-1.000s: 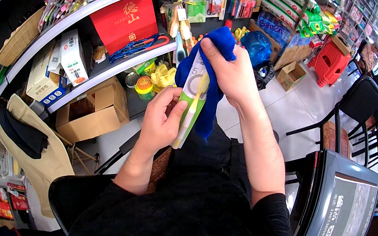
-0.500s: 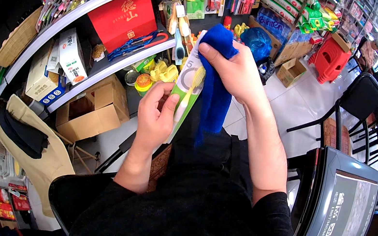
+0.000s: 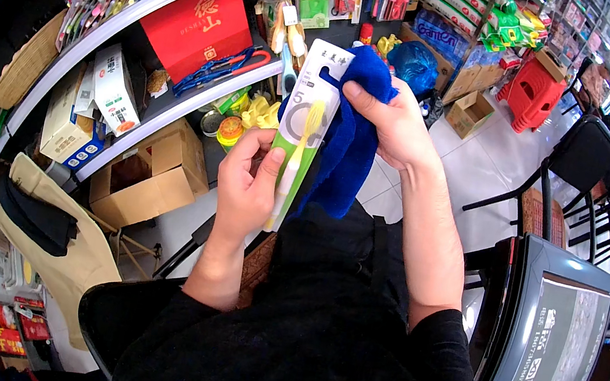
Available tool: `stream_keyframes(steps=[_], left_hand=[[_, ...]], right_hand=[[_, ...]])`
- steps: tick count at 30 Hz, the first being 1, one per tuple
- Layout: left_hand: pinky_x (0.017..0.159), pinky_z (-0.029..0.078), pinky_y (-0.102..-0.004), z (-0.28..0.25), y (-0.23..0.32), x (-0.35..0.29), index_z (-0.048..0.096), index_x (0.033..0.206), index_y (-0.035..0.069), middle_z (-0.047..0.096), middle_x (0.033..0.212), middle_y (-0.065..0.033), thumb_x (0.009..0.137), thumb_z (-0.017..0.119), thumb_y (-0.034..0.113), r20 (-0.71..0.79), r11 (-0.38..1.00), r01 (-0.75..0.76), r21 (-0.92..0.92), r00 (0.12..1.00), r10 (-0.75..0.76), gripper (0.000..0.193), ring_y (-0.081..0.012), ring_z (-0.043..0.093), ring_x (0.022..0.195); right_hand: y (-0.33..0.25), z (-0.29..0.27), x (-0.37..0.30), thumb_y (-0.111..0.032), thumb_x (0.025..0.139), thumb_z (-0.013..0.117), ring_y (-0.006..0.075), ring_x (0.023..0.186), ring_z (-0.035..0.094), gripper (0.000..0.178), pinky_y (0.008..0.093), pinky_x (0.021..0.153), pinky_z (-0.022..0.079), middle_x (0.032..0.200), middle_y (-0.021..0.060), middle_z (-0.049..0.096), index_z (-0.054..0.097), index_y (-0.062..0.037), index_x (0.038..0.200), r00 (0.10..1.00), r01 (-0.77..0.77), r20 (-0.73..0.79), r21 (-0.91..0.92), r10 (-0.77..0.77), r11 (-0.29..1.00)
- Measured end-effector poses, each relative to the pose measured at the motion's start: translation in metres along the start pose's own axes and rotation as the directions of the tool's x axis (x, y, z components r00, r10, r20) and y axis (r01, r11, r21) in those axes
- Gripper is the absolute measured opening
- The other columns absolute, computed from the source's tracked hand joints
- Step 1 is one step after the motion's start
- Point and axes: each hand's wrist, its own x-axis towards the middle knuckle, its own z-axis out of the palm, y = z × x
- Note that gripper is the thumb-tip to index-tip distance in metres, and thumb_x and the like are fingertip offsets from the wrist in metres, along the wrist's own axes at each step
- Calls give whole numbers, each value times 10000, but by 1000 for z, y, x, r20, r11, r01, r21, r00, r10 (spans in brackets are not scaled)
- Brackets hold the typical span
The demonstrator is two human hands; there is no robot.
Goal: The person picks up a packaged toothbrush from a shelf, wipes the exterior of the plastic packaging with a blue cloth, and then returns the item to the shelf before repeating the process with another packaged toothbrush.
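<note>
My left hand [image 3: 249, 178] pinches the lower left edge of a toothbrush package [image 3: 320, 74], a narrow white and green pack with a yellow and white toothbrush [image 3: 300, 146] showing on its front. The pack stands tilted, its top leaning right. In my right hand [image 3: 394, 121] is a bunched blue cloth [image 3: 347, 169], gripped between thumb and fingers. Part of the cloth hangs down beside and behind the pack, and its upper fold lies close to the pack's top right corner. The fingers behind the cloth are partly hidden.
Shelves on the left hold a red box [image 3: 199, 25], blue and red scissors-like tools and white cartons. Below sits an open cardboard box [image 3: 153, 176]. At right are black chairs [image 3: 582, 157], a red plastic stool stack [image 3: 532, 94] and a grey-framed glass-topped cabinet [image 3: 550, 345].
The right hand has shifted slightly right and down with the cloth, uncovering the pack's upper front. The left hand keeps its pinch on the pack.
</note>
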Motion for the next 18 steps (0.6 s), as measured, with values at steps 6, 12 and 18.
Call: stream_keyframes(steps=[6, 12, 18], left_hand=[[674, 419, -206, 1, -9, 2, 541, 981, -48, 569, 834, -49, 884, 516, 51, 25, 1000, -1, -10, 1000, 2, 141, -83, 516, 737], [612, 421, -227, 1, -7, 4, 543, 959, -54, 541, 797, -75, 856, 541, 37, 21, 985, -84, 153, 996, 82, 138, -112, 521, 685], [591, 417, -238, -2, -9, 4, 543, 946, -57, 532, 779, -85, 846, 541, 26, 11, 973, -117, 200, 993, 118, 131, -130, 517, 660]], right_hand=[[-6, 9, 5, -198, 882, 581, 108, 832, 595, 217, 275, 750, 493, 919, 31, 634, 594, -37, 1026, 982, 147, -165, 352, -93, 924], [3, 17, 14, -170, 828, 654, 59, 734, 550, 199, 233, 675, 464, 826, 6, 630, 619, -29, 964, 980, 89, -167, -133, -111, 987], [6, 22, 17, -271, 828, 655, 43, 651, 520, 248, 224, 597, 438, 732, -16, 618, 646, -25, 862, 944, 21, -318, -217, -91, 976]])
